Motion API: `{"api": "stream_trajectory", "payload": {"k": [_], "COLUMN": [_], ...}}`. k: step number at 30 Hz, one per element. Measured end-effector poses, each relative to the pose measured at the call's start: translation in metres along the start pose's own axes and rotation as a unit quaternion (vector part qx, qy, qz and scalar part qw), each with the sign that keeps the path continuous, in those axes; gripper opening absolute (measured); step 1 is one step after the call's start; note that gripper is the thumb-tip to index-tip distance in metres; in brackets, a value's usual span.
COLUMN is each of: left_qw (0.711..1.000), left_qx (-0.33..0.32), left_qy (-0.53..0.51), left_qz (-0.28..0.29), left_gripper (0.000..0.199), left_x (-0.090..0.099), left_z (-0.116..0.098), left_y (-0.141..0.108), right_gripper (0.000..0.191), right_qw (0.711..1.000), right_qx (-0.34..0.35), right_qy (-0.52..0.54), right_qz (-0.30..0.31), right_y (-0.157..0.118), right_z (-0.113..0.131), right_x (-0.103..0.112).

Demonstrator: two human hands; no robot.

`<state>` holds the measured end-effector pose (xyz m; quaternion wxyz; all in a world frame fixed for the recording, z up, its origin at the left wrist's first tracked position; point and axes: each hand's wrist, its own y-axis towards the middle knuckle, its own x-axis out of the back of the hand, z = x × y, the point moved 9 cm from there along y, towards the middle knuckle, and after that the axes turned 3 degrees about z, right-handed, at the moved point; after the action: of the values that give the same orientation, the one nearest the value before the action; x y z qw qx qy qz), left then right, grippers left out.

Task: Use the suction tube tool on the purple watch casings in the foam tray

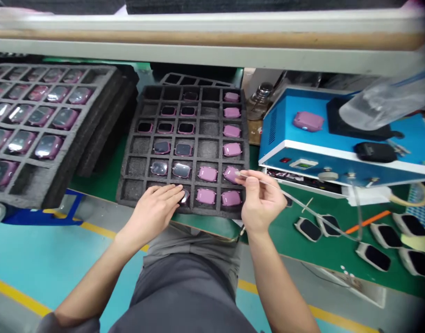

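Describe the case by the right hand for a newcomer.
On the black foam tray beside the blue machine, go to the rightmost column. The pink watch case second from the bottom meets the thin tube in the right hand.

Watch cases (207,174) in foam tray (123,194); 2nd tray (53,182) L, machine (296,157) R.

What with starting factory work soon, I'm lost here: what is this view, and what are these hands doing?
This view comes from a camera worn on the person's head, looking down. Their hands work over a black foam tray with cells holding small pink cases. The right hand holds a thin clear tube, its tip at one pink case. The left hand rests on the tray. To the right stands a blue machine with another pink case on top.
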<state>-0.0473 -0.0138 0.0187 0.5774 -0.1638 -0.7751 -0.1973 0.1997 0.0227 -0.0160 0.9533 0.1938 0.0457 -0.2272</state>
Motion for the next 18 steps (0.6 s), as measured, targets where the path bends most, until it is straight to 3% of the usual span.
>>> {"api": "stream_trajectory", "payload": {"k": [4,8,10,13,15,18], "left_qw": [0.999,0.968,0.928,0.872,0.854,0.850], "left_qx": [0.006,0.096,0.132,0.134,0.131,0.132], "left_qy": [0.001,-0.168,-0.298,-0.443,-0.482,-0.488], "left_qz": [-0.045,-0.161,-0.180,-0.158,-0.144,-0.146], "left_gripper": [0.028,0.029,0.030,0.034,0.038,0.038], "left_x": [0.006,0.013,0.000,-0.027,-0.041,-0.050], "left_z": [0.002,0.008,0.008,-0.003,-0.009,-0.010], "left_y": [0.009,0.031,0.048,0.079,0.093,0.099], "right_gripper": [0.020,0.018,0.016,0.014,0.014,0.013], "right_qw": [1.000,1.000,0.999,0.998,0.997,0.996], "right_qx": [0.006,0.027,0.043,0.052,0.048,0.040], "right_qy": [0.009,0.006,0.010,0.002,-0.012,-0.022], "right_qz": [-0.002,0.009,0.023,0.039,0.050,0.074], "right_y": [0.000,0.000,0.000,0.001,0.003,0.006], "right_z": [0.002,0.004,0.005,0.004,0.001,-0.001], "right_x": [0.000,-0.003,-0.006,-0.007,-0.008,-0.011]}}
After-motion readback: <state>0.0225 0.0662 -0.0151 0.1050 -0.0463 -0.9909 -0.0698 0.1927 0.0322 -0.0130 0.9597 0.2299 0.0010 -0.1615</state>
